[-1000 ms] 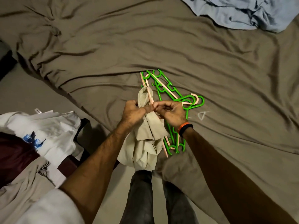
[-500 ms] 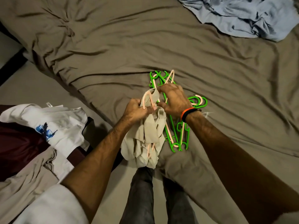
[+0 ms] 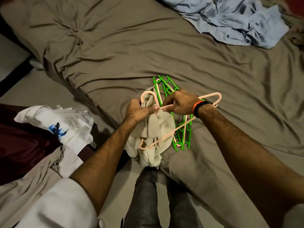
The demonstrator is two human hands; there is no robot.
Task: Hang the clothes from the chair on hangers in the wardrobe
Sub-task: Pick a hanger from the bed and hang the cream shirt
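A pale beige garment (image 3: pixel 152 137) hangs bunched from my left hand (image 3: pixel 139 110), which grips it together with the neck of a peach plastic hanger (image 3: pixel 166 136). My right hand (image 3: pixel 179 103), with an orange and black wristband, holds the same hanger's upper arm, lifted above the bed. The hanger's hook curls at the left of my left hand and its lower bar crosses the garment. Several green hangers (image 3: pixel 182 137) and another peach one lie on the bed beneath my right hand.
The bed is covered by a wrinkled brown sheet (image 3: pixel 148 46). A light blue cloth (image 3: pixel 235 20) lies bunched at its far right. At the left, a white T-shirt with a blue print (image 3: pixel 65 124), a maroon garment (image 3: pixel 19 139) and a brown one are piled. My legs stand below.
My right hand has pulled the peach hanger up off the pile and swung it wide, so its arm now sticks out to the right. My left hand keeps hold of the garment.
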